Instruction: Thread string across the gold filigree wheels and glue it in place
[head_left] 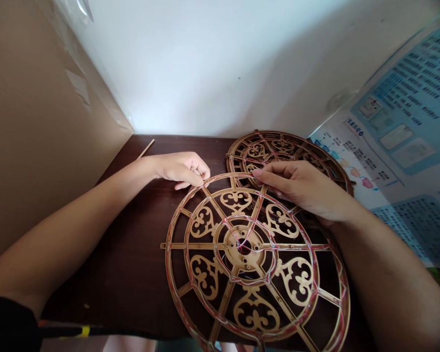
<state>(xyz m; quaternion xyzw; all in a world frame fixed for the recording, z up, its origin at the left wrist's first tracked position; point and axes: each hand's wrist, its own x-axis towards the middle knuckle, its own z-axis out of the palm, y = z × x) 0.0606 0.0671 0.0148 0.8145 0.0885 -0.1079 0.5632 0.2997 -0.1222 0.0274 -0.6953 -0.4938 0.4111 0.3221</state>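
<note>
A round, gold-brown openwork frame (243,248) with scroll ornaments lies in front of me, spokes joining its rings. Red and white wires (313,259) run along the rings and cross at the hub. At the far rim, my left hand (185,170) has its fingers curled and pressed together on the edge. Farther right on that rim, my right hand (293,183) pinches the edge between thumb and fingers. The undersides of both grips are hidden. Behind, a second wired round frame (238,146) lies partly covered by the right hand and the first frame.
Both frames rest on a dark brown table (132,244). A thin pale stick (145,148) lies near its back left corner. A white wall (205,73) rises behind, a brown panel (40,122) on the left. A printed blue-white poster (399,127) stands close on the right.
</note>
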